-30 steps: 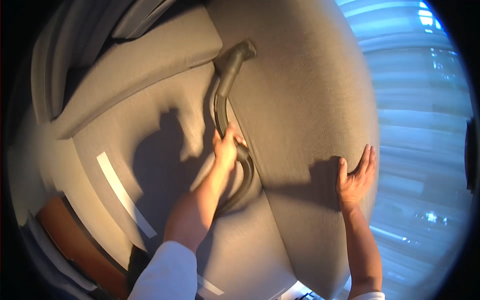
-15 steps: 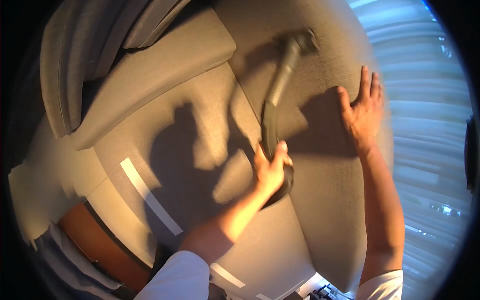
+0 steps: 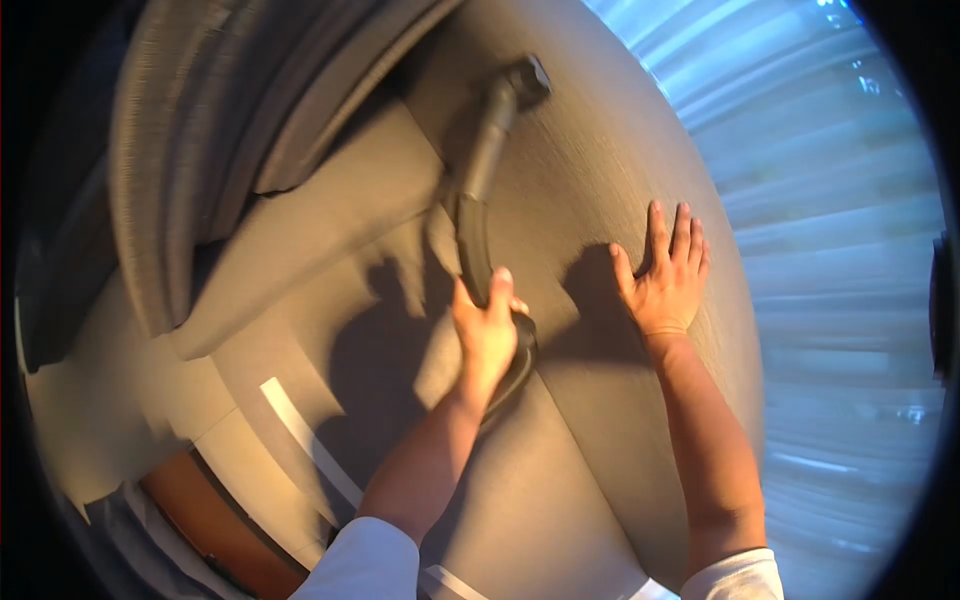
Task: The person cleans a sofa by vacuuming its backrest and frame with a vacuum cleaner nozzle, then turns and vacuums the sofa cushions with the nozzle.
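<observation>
My left hand (image 3: 485, 328) is wrapped round the dark curved handle of a vacuum cleaner hose (image 3: 473, 235). A grey tube runs up from the grip to a small dark nozzle (image 3: 528, 82), which rests against the upper part of the sofa backrest (image 3: 600, 130). Below my fist the black hose bends back towards my forearm. My right hand (image 3: 668, 285) lies flat on the backrest, fingers spread, holding nothing. Its shadow falls on the fabric to its left.
The grey-brown sofa seat (image 3: 510, 490) lies below, with a pale strip (image 3: 310, 440) on it. Stacked cushions (image 3: 200, 170) stand at upper left beside the armrest (image 3: 310, 230). Sheer curtains (image 3: 830, 300) hang behind the backrest. An orange-brown panel (image 3: 215, 520) shows at lower left.
The view has shifted, so both hands and the hose appear further left. The nozzle stays at the upper backrest in my left hand's grip. My right hand remains flat on the backrest.
</observation>
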`<state>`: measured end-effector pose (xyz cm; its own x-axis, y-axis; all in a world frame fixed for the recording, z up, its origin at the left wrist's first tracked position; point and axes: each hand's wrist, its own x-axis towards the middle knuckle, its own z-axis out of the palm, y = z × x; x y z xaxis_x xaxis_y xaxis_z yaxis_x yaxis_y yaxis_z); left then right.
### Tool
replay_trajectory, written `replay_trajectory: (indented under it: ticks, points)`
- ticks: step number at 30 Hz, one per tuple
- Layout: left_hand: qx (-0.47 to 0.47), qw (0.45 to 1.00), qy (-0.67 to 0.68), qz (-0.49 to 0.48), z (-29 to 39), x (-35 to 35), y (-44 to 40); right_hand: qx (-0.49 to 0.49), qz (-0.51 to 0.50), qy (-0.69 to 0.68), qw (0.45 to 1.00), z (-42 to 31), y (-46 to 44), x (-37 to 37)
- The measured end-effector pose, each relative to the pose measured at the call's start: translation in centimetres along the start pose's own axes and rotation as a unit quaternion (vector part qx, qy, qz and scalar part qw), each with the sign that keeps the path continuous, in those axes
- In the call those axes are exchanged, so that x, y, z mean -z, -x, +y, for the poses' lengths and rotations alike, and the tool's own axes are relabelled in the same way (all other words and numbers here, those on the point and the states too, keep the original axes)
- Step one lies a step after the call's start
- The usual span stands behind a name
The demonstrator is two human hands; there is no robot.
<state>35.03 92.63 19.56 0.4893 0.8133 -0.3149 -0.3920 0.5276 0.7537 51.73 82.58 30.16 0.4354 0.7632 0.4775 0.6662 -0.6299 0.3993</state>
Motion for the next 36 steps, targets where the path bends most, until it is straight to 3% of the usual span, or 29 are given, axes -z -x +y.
replay_trajectory:
  ticks: [2, 6, 9, 13, 14, 18, 20, 22, 26, 28, 32, 34, 36]
  points:
    - [0.050, 0.996, 0.080, 0.006, -0.6, 0.7, 4.4, -0.011, -0.014, 0.004, 1.000, 0.0, 0.0, 0.5]
    - [0.196, 0.975, 0.109, 0.006, -2.7, 2.9, 12.5, -0.017, -0.018, 0.003, 1.000, 0.2, 0.0, 1.2]
    - [0.135, 0.982, 0.131, 0.019, -0.8, 1.2, 6.3, -0.020, -0.020, 0.013, 1.000, 0.4, 0.0, 0.7]
    - [0.117, 0.990, 0.041, 0.070, 0.6, 1.2, -4.2, -0.027, -0.028, -0.002, 0.999, 0.2, 0.3, 0.4]
    - [0.098, 0.992, 0.070, 0.041, 0.3, 1.3, -4.8, -0.028, -0.035, 0.005, 0.999, 0.2, 0.5, 0.3]
    - [0.133, 0.978, 0.154, 0.038, -5.1, 1.5, 4.7, -0.017, -0.022, 0.007, 1.000, 0.3, 0.0, 0.2]
    - [0.201, 0.965, 0.154, 0.074, -4.7, 1.4, 9.0, -0.028, -0.051, 0.003, 0.998, 0.2, -0.2, 0.4]
    - [0.256, 0.946, 0.167, 0.106, -3.6, 1.5, 5.6, -0.017, -0.065, 0.011, 0.998, 0.3, -0.4, 0.4]
    - [0.266, 0.946, 0.137, 0.128, -3.5, 2.7, -7.8, -0.021, -0.088, 0.011, 0.996, 0.0, -0.2, -0.1]
    - [0.248, 0.952, 0.126, 0.130, -3.9, 2.5, -6.8, -0.014, -0.075, 0.013, 0.997, 0.2, -0.3, -0.2]
    - [0.324, 0.915, 0.204, 0.132, -4.7, 3.1, 3.7, -0.008, -0.069, 0.011, 0.998, 0.4, -0.5, -0.5]
    - [0.377, 0.901, 0.147, 0.155, -5.2, 4.1, 0.8, -0.001, -0.059, -0.001, 0.998, 0.5, -0.4, -0.5]
    - [0.339, 0.909, 0.186, 0.155, -5.4, 4.8, -3.6, 0.004, -0.062, 0.003, 0.998, 0.7, -0.2, -0.8]
